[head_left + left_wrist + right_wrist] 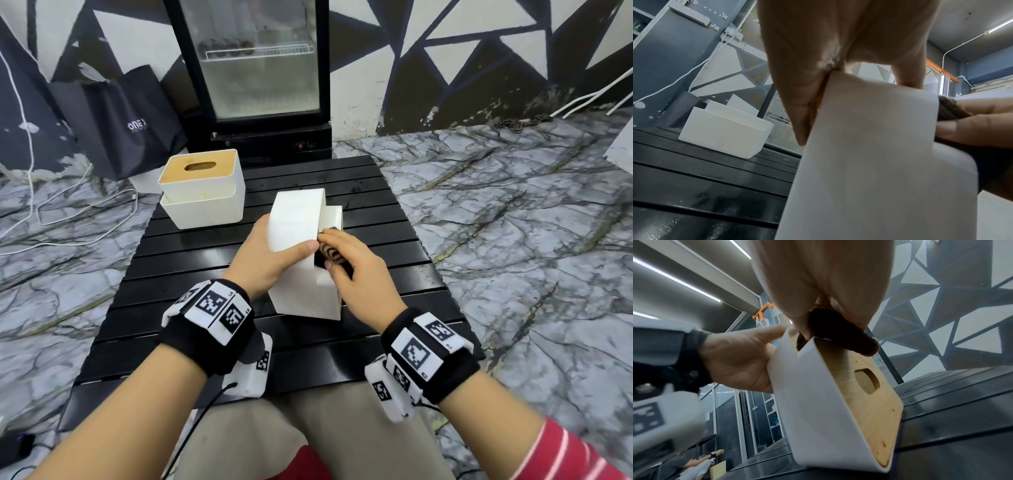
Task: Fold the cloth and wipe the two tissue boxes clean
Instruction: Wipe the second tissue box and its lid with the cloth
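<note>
Head view shows your left hand (pixel 270 253) grasping the tipped tissue box (pixel 298 240) at the centre of the black slatted tabletop (pixel 191 274), thumb across its white side. Your right hand (pixel 356 270) has its fingers (pixel 334 236) clenched around a dark folded cloth (pixel 330 255), pressed against the box's face at 3 o'clock, which the right wrist view shows is the wooden lid; contact looks firm, though blur hides detail. The second tissue box (pixel 202 188) stands upright at 10 o'clock, well apart.
</note>
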